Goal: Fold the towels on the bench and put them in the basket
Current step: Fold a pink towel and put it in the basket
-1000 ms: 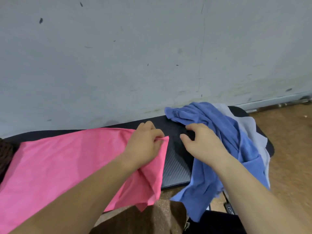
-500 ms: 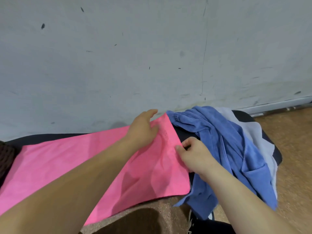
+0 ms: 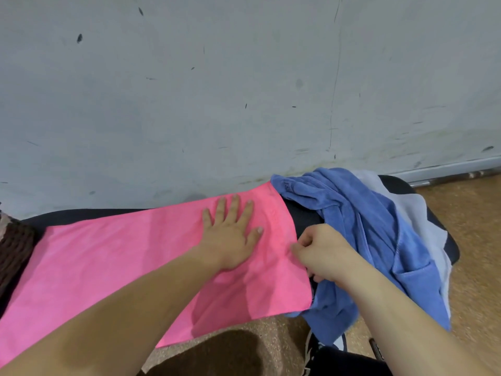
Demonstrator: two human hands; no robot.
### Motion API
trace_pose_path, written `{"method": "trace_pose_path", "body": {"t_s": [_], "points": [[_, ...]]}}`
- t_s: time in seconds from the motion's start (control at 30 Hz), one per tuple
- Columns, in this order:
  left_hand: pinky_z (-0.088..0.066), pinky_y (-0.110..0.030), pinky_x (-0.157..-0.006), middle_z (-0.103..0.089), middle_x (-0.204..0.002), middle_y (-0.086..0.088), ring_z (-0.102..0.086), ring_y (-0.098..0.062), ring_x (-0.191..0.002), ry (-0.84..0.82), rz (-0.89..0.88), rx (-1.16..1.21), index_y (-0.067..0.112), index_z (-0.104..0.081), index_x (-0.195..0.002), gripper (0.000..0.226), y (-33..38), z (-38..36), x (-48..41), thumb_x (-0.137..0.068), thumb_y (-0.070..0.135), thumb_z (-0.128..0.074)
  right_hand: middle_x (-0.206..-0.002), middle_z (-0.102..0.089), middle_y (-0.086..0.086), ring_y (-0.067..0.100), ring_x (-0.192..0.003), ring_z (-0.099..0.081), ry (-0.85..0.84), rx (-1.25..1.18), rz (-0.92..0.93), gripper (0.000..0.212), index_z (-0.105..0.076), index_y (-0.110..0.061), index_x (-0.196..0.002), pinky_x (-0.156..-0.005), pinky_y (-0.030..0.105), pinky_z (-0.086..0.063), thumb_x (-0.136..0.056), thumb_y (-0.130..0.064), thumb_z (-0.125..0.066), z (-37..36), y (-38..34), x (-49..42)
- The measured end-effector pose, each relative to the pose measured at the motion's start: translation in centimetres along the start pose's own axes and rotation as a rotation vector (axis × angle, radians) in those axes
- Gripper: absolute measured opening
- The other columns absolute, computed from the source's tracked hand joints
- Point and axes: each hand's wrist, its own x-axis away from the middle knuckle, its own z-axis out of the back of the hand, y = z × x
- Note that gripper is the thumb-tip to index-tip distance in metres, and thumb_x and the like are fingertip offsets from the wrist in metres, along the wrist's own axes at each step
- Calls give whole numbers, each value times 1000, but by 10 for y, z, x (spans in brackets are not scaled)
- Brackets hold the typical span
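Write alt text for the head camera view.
A left hand presses flat on a pink towel spread across a dark bench, while the right hand pinches its right edge. A blue towel lies crumpled beside it.

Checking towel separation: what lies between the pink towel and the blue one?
Head view: a strip of black bench; lower down, the right hand gripping the pink towel.

Scuffed grey wall (image 3: 244, 77), speckled tan floor (image 3: 477, 240)

A scuffed grey wall (image 3: 244, 77) rises behind; speckled tan floor (image 3: 474, 226) lies right, a brown knitted item (image 3: 13, 248) far left
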Motion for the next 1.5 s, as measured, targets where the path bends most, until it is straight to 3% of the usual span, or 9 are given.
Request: {"method": "trace_pose_path", "body": {"t_s": [0.07,0.13,0.23,0.43,0.7,0.87,1.0,1.2,1.5], "points": [[-16,-59,-121,-18,-169,-9,-18,-35,-153,120,-15,-1,27,-35,-155,62,4,13,-5,-103,59,-25,-69,-63,5,22,-58,-63,46,-68,43,17,-57,-13,-80,-64,50,-63,-90,-27,-59,-1,0,1],[-43,-46,-103,-55,-135,-12,-51,-35,-124,272,-46,56,17,-67,-114,49,18,33,-17,-103,53,-34,-73,-62,6,23,-54,-63,16,-152,44,17,-53,-12,-87,-64,52,-63,-95,-28,-54,-2,-1,2],[-45,-34,-67,-57,-76,0,-60,-26,-79,206,9,292,20,-54,-68,47,52,56,-40,-94,59,-50,-80,-59,7,22,-64,-60,-52,-162,44,19,-48,-15,-91,-70,57,-62,-102,-30,-50,-7,0,4],[-41,-29,-64,-53,-73,0,-55,-25,-75,101,94,256,16,-50,-71,19,76,60,-59,-84,25,-59,-73,-50,2,19,-64,-47,6,-120,102,18,-45,-17,-88,-62,39,-48,-103,-24,-51,-5,0,4],[-50,-30,-58,-56,-54,-2,-58,-26,-59,363,172,791,14,-49,-53,36,68,73,-49,-86,17,-60,-73,-56,-2,16,-61,-51,259,-268,248,16,-45,-19,-92,-60,42,-47,-105,-27,-44,11,-11,32],[-55,-32,-51,-57,-60,-16,-60,-20,-43,357,44,1178,5,-60,-71,28,88,94,-41,-96,16,-65,-61,-58,-8,11,-56,-55,501,-213,313,19,-47,-26,-85,-58,38,-46,-102,-33,-53,26,-6,41],[-60,-40,-60,-58,-65,-18,-59,-23,-54,425,59,1205,-7,-61,-77,31,70,106,-31,-96,16,-65,-44,-46,-12,4,-37,-36,292,-377,316,22,-61,-14,-85,-40,15,-30,-99,-31,-62,27,-14,58],[-56,-30,-46,-56,-56,-9,-55,-17,-40,396,200,1187,9,-60,-75,25,-9,110,12,-100,10,-61,-39,-39,-10,5,-34,-30,45,-425,337,16,-66,-9,-87,-37,16,-26,-96,-22,-67,-18,-67,63],[-47,-25,-37,-63,-66,-16,-59,-16,-39,428,449,1117,-1,-66,-96,21,-163,97,82,-100,19,-63,-35,-44,-14,3,-31,-34,-162,-388,416,17,-65,-18,-77,-36,16,-26,-93,-23,-69,-135,-165,58]]}}
